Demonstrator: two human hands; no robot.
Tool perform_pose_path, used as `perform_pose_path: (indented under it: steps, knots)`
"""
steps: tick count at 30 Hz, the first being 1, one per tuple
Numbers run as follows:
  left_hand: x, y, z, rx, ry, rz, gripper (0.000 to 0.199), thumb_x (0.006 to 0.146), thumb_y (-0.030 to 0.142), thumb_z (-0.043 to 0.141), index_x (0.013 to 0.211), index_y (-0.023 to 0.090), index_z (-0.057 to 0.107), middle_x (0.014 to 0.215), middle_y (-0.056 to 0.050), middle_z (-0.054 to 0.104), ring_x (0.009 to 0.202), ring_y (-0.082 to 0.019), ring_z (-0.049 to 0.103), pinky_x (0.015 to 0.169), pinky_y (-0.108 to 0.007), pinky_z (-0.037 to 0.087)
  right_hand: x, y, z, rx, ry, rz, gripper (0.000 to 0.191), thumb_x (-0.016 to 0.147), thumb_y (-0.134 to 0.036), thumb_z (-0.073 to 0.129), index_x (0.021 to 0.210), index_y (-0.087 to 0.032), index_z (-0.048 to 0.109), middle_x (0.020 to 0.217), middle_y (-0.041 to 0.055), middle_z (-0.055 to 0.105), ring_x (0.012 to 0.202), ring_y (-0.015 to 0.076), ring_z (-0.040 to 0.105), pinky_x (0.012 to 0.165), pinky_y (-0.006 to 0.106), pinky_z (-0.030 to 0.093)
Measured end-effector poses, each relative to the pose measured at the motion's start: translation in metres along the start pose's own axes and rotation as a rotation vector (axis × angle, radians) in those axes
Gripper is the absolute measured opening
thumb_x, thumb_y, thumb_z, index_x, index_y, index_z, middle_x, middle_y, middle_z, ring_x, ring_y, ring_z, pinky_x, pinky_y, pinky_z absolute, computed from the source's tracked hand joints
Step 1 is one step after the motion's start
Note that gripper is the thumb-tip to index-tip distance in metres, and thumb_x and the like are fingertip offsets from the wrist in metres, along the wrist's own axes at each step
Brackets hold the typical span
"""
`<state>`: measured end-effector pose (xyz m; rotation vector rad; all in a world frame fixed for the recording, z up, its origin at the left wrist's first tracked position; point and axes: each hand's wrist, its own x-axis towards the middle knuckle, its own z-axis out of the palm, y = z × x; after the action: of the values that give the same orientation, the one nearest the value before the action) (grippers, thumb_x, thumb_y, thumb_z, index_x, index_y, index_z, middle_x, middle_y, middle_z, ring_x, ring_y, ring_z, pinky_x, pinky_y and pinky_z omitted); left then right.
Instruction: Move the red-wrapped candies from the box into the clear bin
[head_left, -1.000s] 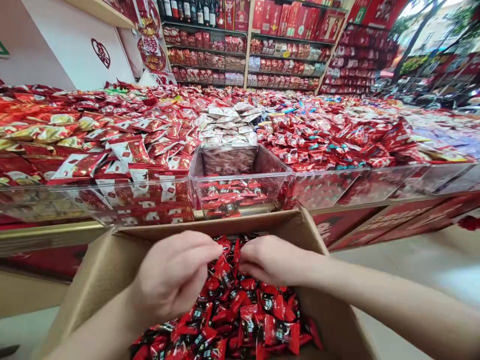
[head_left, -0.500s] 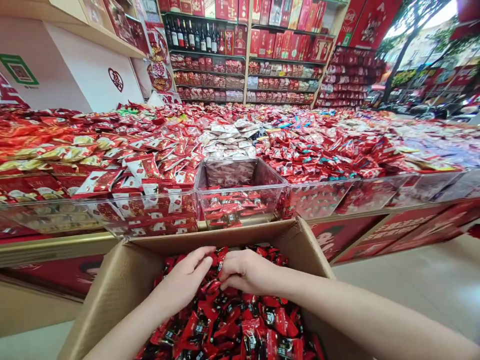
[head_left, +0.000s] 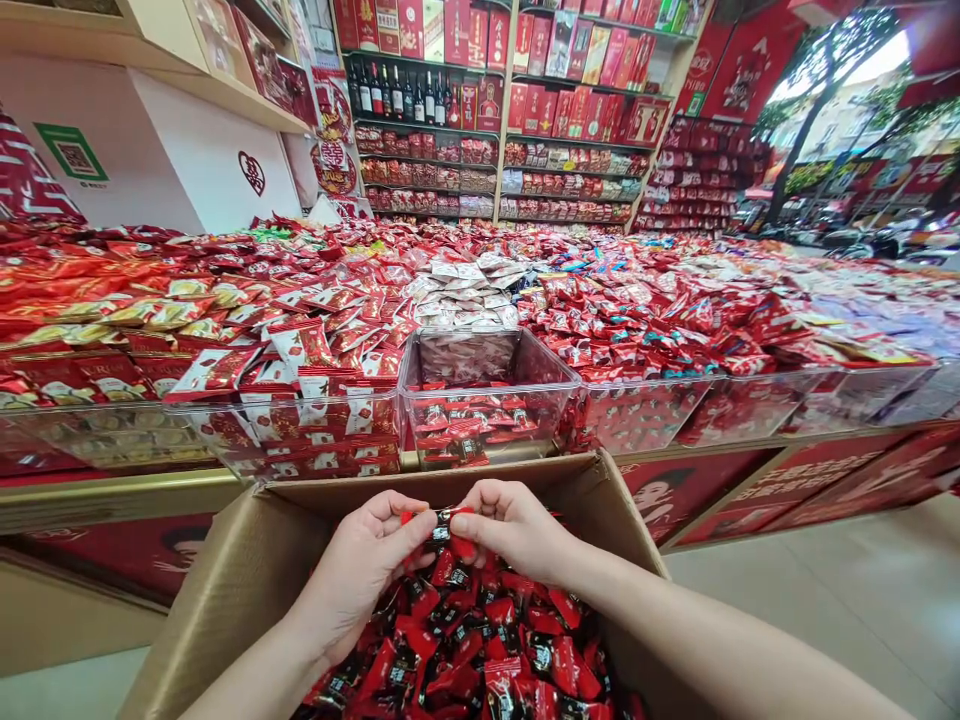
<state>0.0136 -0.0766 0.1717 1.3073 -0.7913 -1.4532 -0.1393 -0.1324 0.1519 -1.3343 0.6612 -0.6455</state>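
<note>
Grip pinched snug on both sides: left hand (head_left: 364,555) and right hand (head_left: 517,532) had thumbs and fingertips on opposite ends of one wrapped sweet (head_left: 441,526), above the heap of sweets (head_left: 480,640) in the cardboard box (head_left: 217,590). And that was new! Half a second earlier both hands were down at the heap; now a single piece showed clearly between them, apart from the rest. Count: two hands, one sweet held, one box, one clear bin (head_left: 538,438) just beyond; the heap, too jumbled to number.

Counter (head_left: 127,488) w/ clear bins (head_left: 489,389), cardbd box (head_left: 214,585) w/ red/blk pkts (head_left: 499,645).
</note>
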Motion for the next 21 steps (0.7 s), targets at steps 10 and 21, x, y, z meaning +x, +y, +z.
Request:
perform_pose_path:
  steps: [10, 21]
  knots:
    - [0.002, 0.0, -0.001, 0.086, -0.009, 0.036, 0.02, 0.07, 0.036, 0.061, 0.07, 0.017, 0.058, 0.06, 0.004, 0.059, 0.056, -0.01, 0.052, 0.055, -0.022, 0.048, -0.001, 0.005, -0.002, -0.054, 0.051, -0.027, 0.028, 0.07, -0.041, 0.057, 0.071, -0.014, 0.048, 0.052, -0.0034, 0.053, 0.041, 0.0072, 0.048, 0.04, 0.019, 0.036]
    - [0.001, 0.001, -0.011, 0.132, 0.022, 0.221, 0.03, 0.074, 0.045, 0.051, 0.078, 0.017, 0.059, 0.06, -0.002, 0.064, 0.052, -0.013, 0.055, 0.043, -0.019, 0.036, -0.018, -0.076, -0.022, -0.723, 0.334, -0.582, 0.013, 0.08, -0.025, 0.047, 0.087, -0.019, 0.055, 0.076, 0.0024, 0.058, 0.068, 0.0111, 0.054, 0.063, 0.023, 0.042]
